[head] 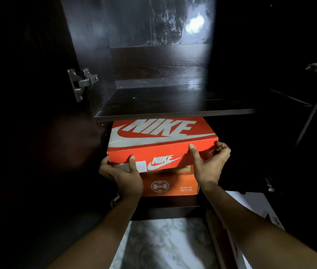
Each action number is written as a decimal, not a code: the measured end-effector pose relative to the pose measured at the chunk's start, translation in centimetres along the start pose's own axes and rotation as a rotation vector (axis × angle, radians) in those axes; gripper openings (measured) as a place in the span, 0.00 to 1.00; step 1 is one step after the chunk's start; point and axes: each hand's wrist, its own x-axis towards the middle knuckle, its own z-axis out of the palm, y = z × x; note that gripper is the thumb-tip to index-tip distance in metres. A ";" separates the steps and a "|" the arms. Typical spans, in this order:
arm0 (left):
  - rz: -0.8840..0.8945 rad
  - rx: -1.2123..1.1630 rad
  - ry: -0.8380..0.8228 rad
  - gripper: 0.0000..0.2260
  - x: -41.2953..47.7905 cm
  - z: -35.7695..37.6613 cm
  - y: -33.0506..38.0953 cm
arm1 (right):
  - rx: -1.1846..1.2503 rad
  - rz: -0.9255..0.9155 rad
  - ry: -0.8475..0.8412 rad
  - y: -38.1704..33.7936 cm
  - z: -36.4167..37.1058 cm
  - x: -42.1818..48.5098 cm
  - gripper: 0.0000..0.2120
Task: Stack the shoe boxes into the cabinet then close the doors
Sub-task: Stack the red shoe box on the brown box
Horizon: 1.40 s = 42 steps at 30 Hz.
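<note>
Squarely between the two hands sits the red Nike box [161, 136], in the cabinet's [87, 45] lower compartment, just under the shelf [173, 113] and on top of an orange box [171, 186]. The left hand [124, 177] grips its front-left corner, thumb on the front face, fingers wrapped round the side. The right hand [210, 164] grips the front-right corner likewise, fingers curled behind the edge. The box lies flat, lid up, lettering reading upright toward the wearer. Its long axis appears to run left to right, with the labelled face toward the hands and jutting past the orange box's front. Both doors stand open, hinges [82, 82] showing; a white box [254, 206] lies on the marble floor [163, 243] at right.
</note>
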 end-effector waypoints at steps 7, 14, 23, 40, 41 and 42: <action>0.113 0.185 -0.162 0.35 0.2 0.9 -1.7 | -0.132 -0.038 -0.091 1.3 1.3 -0.2 0.40; -0.063 0.278 -0.348 0.40 3.8 3.3 -1.4 | -0.145 0.093 -0.355 2.6 1.5 2.8 0.42; -0.076 0.429 -0.578 0.45 7.4 4.5 -3.6 | -0.180 0.264 -0.497 3.2 3.4 5.0 0.49; -0.020 0.444 -0.845 0.48 2.4 -1.3 6.0 | -0.427 0.387 -0.610 -1.5 -6.2 5.3 0.60; -0.001 0.434 -0.877 0.48 1.9 -1.6 7.3 | -0.452 0.397 -0.605 -4.5 -7.6 4.7 0.60; 0.010 0.427 -0.916 0.48 1.4 -2.0 8.8 | -0.472 0.383 -0.602 -6.9 -8.9 4.1 0.59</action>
